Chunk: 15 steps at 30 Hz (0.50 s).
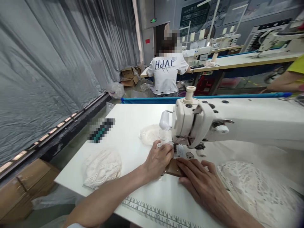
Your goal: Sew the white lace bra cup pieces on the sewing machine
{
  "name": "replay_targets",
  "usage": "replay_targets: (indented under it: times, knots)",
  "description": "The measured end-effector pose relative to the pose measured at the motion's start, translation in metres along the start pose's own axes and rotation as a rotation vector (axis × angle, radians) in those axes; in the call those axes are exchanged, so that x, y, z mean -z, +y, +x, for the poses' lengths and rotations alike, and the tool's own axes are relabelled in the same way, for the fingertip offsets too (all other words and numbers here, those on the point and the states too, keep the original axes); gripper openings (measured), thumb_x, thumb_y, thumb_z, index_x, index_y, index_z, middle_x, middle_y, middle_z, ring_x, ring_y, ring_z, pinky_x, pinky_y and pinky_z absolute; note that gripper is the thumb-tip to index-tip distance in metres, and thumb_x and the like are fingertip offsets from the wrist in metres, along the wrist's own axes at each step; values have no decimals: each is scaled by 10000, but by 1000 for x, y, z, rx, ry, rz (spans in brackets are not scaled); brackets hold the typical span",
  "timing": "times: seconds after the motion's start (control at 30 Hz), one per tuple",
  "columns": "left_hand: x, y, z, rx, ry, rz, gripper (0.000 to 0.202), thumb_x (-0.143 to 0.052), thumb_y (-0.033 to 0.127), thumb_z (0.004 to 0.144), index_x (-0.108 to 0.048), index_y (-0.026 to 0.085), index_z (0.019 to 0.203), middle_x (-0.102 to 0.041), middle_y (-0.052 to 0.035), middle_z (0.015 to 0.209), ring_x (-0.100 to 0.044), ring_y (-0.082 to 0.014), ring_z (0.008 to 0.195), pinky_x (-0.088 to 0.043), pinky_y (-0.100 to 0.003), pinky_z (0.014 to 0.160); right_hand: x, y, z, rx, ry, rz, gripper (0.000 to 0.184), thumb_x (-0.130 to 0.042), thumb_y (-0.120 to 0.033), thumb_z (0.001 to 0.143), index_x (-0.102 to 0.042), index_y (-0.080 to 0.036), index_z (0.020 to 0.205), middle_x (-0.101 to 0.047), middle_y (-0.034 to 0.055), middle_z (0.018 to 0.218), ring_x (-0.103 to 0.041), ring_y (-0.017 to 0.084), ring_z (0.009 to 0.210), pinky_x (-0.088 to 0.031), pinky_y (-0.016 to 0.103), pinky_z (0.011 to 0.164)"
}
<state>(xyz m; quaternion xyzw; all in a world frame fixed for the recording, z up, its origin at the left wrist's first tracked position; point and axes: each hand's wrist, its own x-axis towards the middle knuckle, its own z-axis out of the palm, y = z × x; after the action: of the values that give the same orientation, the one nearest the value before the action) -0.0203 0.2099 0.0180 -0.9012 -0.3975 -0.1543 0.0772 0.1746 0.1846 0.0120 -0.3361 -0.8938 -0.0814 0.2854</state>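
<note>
A white sewing machine (213,122) stands on the white table (133,123). My left hand (158,160) lies just left of the needle, its fingers curled onto a piece of white lace (152,134) that runs under the presser foot. Beside it my right hand (201,182) lies flat with fingers stretched out, pressing a brown patch (172,167) against the table in front of the needle. The needle area itself is partly hidden by my fingers.
A lace piece (102,167) lies at the table's front left, a large lace heap (251,186) at the right. A ruler strip (154,213) runs along the front edge. A person in a white T-shirt (167,74) stands at benches behind. Cardboard boxes (23,186) sit on the floor left.
</note>
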Motion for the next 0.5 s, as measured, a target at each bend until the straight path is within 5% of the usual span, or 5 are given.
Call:
replay_targets:
  times: [0.23, 0.37, 0.5]
  knots:
    - [27, -4, -22, 3, -70, -173, 395, -412, 43, 803, -501, 165, 1168, -588, -83, 1194, -539, -167, 1093, -274, -419, 1014, 7, -2, 6, 76, -37, 53, 254, -431, -330, 936, -541, -211, 1131, -643, 81, 1086, -539, 245, 987, -317, 379, 799]
    - [56, -38, -41, 134, -102, -143, 545, -426, 0, 712, -489, 208, 1212, -538, -69, 1283, -460, -198, 1202, -193, -480, 1031, 11, -25, 26, 137, -63, 56, 309, -490, -371, 909, -506, -203, 1168, -587, 97, 1177, -499, 265, 1054, -321, 401, 832]
    - [63, -68, -49, 203, -178, -84, 390, -454, -17, 658, -586, 187, 964, -627, -40, 1094, -520, -206, 1100, -237, -452, 955, -13, -47, 62, 59, -70, 79, 285, -507, -304, 884, -509, -163, 1131, -573, 124, 1149, -511, 265, 1003, -332, 407, 813]
